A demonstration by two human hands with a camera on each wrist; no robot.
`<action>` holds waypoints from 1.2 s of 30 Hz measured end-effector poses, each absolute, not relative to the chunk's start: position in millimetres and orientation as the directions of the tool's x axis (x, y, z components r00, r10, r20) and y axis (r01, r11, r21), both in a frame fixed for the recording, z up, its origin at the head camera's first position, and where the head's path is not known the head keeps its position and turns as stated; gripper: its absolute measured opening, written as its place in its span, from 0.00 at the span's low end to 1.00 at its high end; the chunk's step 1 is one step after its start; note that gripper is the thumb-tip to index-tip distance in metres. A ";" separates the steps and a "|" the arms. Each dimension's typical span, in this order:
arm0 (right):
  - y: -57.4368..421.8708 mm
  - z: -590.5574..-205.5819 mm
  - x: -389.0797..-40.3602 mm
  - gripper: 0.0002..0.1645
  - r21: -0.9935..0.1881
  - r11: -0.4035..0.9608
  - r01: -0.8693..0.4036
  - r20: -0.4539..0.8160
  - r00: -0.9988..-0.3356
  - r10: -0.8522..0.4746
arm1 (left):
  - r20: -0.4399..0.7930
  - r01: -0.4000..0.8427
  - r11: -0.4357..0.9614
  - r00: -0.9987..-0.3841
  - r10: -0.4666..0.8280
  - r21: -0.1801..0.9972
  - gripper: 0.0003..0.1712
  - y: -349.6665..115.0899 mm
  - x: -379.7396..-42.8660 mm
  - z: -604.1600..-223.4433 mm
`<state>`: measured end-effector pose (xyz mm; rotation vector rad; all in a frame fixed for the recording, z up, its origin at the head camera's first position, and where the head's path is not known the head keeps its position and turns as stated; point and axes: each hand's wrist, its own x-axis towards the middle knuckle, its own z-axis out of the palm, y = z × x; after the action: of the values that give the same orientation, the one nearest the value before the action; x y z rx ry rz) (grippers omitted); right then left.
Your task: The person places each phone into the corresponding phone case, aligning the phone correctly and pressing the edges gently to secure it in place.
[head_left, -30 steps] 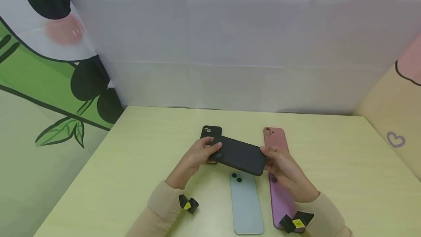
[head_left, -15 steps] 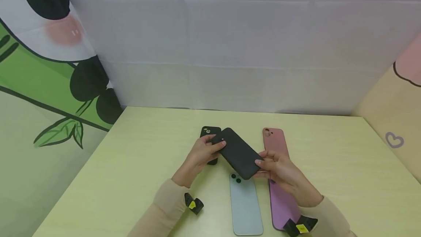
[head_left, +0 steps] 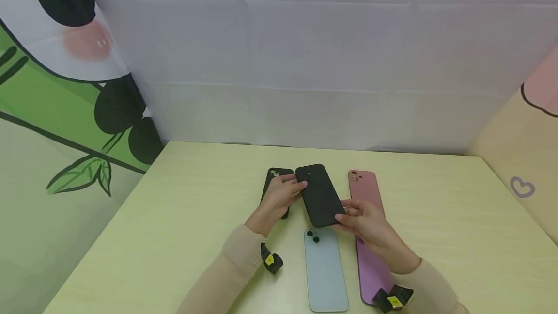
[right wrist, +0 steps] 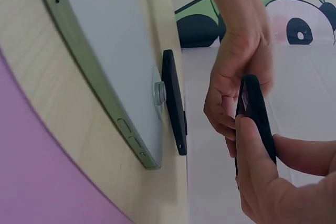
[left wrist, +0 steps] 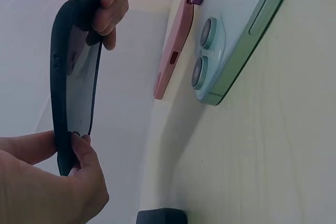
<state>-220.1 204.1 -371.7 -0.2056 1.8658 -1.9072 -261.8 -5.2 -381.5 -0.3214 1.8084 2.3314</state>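
Both hands hold a black phone [head_left: 321, 196] above the table, its matte back turned up toward the head camera. My left hand [head_left: 279, 198] pinches its far left corner, thumb on top. At the near right corner, my right hand [head_left: 370, 230] grips it between thumb and fingers. From the left wrist, the glossy screen side [left wrist: 81, 90] of this phone shows within a dark raised edge. Another black phone [head_left: 279, 172] lies on the table, partly covered by the left hand. Below the held phone lies a light blue phone [head_left: 326, 275] with two camera lenses.
A pink phone [head_left: 366, 189] lies farther back on the right of the pale yellow table [head_left: 209, 183]. Nearer, a purple phone [head_left: 374, 270] is partly hidden under the right hand and wrist camera. A plain grey-white cloth wall [head_left: 305, 62] rises behind the table.
The held phone has turned from lying crosswise to nearly lengthwise. The left hand has moved a little right and away, and the right hand has shifted its grip to the near corner.
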 end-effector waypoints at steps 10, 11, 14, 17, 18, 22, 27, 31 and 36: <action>198.7 -377.7 -227.2 0.39 -0.966 0.148 0.210 -0.254 -0.860 -0.443 | -0.270 -0.263 -0.114 -0.961 -0.056 0.958 0.26 7.0 -278.5 -390.1; 198.4 -377.9 -228.3 0.40 -0.965 0.162 0.208 -0.259 -0.858 -0.443 | -0.272 -0.265 -0.107 -0.961 -0.057 0.958 0.25 7.7 -279.6 -390.8; 198.0 -377.8 -231.2 0.41 -0.953 0.232 0.196 -0.282 -0.858 -0.429 | -0.284 -0.280 -0.073 -0.957 -0.060 0.957 0.25 9.4 -281.2 -392.4; 199.3 -377.4 -234.2 0.41 -0.932 0.325 0.158 -0.290 -0.864 -0.412 | -0.305 -0.303 -0.031 -0.950 -0.067 0.952 0.25 10.2 -282.3 -393.3; 200.1 -377.5 -235.5 0.40 -0.924 0.356 0.140 -0.288 -0.867 -0.407 | -0.308 -0.308 -0.013 -0.949 -0.069 0.951 0.25 10.5 -282.4 -393.6; 202.9 -379.3 -240.6 0.40 -0.896 0.441 0.054 -0.260 -0.869 -0.420 | -0.303 -0.307 0.048 -0.950 -0.070 0.951 0.24 11.5 -284.2 -395.5; 202.2 -382.5 -246.2 0.41 -0.835 0.550 -0.006 -0.253 -0.884 -0.393 | -0.297 -0.304 0.118 -0.952 -0.073 0.945 0.25 14.4 -287.4 -398.1; 201.1 -382.8 -249.1 0.39 -0.780 0.625 -0.036 -0.253 -0.895 -0.367 | -0.291 -0.302 0.165 -0.953 -0.086 0.939 0.25 17.5 -290.5 -401.5; 201.5 -383.4 -251.6 0.38 -0.751 0.659 -0.047 -0.267 -0.891 -0.367 | -0.275 -0.288 0.196 -0.957 -0.094 0.937 0.27 21.0 -292.3 -405.9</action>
<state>-251.6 201.5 -383.4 -0.3254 2.4791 -1.1058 -292.3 21.0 -405.9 -0.3717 2.3035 1.8616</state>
